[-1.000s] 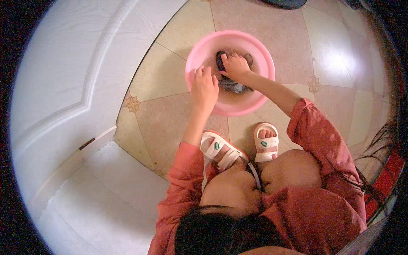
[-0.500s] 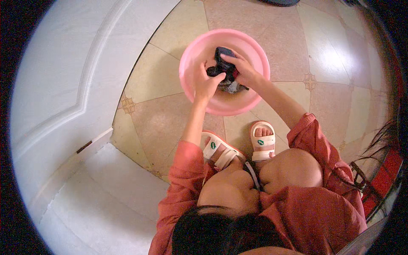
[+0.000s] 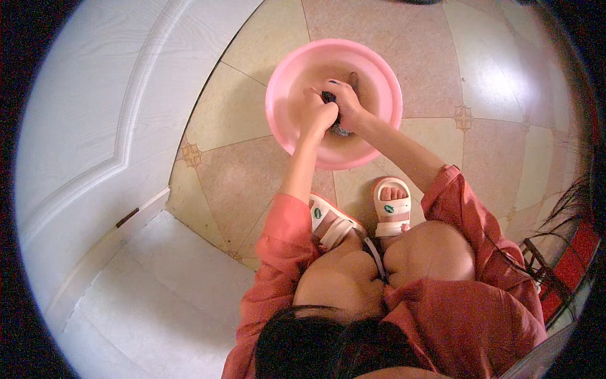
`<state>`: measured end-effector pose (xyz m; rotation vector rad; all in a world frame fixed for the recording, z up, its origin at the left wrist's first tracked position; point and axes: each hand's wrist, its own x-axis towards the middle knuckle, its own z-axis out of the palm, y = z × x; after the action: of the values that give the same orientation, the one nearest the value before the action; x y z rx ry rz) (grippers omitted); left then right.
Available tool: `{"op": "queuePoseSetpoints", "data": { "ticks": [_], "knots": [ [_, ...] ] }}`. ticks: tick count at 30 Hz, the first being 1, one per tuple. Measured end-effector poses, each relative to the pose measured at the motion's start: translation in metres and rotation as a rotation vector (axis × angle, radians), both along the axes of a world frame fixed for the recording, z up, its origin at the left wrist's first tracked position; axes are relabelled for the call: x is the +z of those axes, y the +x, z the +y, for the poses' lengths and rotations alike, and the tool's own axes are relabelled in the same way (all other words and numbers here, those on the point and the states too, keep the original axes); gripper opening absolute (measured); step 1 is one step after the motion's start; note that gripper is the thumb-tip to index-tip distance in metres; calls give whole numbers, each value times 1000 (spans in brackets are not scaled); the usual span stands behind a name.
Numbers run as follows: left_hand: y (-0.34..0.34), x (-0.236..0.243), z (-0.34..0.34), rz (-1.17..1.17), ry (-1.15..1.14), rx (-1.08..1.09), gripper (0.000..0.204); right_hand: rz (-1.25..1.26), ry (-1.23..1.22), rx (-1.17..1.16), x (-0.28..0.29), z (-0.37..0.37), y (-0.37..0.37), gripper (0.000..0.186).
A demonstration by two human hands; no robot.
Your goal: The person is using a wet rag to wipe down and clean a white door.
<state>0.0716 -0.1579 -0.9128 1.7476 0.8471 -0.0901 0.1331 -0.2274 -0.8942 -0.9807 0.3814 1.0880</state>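
My left hand (image 3: 318,114) and right hand (image 3: 347,101) together block most of the dark cloth (image 3: 329,97); can't tell its full shape. Left fingertips blurry, grip detail unclear. Cloudy water (image 3: 371,82) obscures the bottom of the pink basin (image 3: 273,107). My left sleeve (image 3: 278,240) covers 1 edge of the left sandal (image 3: 339,232); legs (image 3: 429,249) hide both heels. Sandal emblems (image 3: 389,208) too small to read. Dark hair (image 3: 309,344) blocks my lap. Top edge crops a dark object (image 3: 416,1) to 1 sliver, unidentifiable. White door (image 3: 82,95) clipped at left. Red item (image 3: 577,262) far right: cut off, kind unclear.
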Motion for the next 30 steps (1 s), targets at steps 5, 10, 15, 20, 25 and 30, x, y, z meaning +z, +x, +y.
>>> {"op": "queuePoseSetpoints", "data": {
  "ticks": [5,10,15,20,25,30],
  "knots": [
    [23,20,-31,-34,121,-50,42,-259,-89,-15,-15,-27,19,10],
    [15,33,-22,20,321,-43,29,-276,-51,-73,-3,-22,7,8],
    [11,24,-7,-45,392,-36,24,-618,-129,-128,13,-10,-3,10],
    [21,57,-22,29,491,-167,18,-238,-31,-139,14,-15,14,18],
    [22,86,-4,10,619,-229,11,-350,-182,-113,20,9,21,16],
    [29,82,-15,34,780,-430,9,-582,-319,-65,-34,-3,31,13]
  ]
}}
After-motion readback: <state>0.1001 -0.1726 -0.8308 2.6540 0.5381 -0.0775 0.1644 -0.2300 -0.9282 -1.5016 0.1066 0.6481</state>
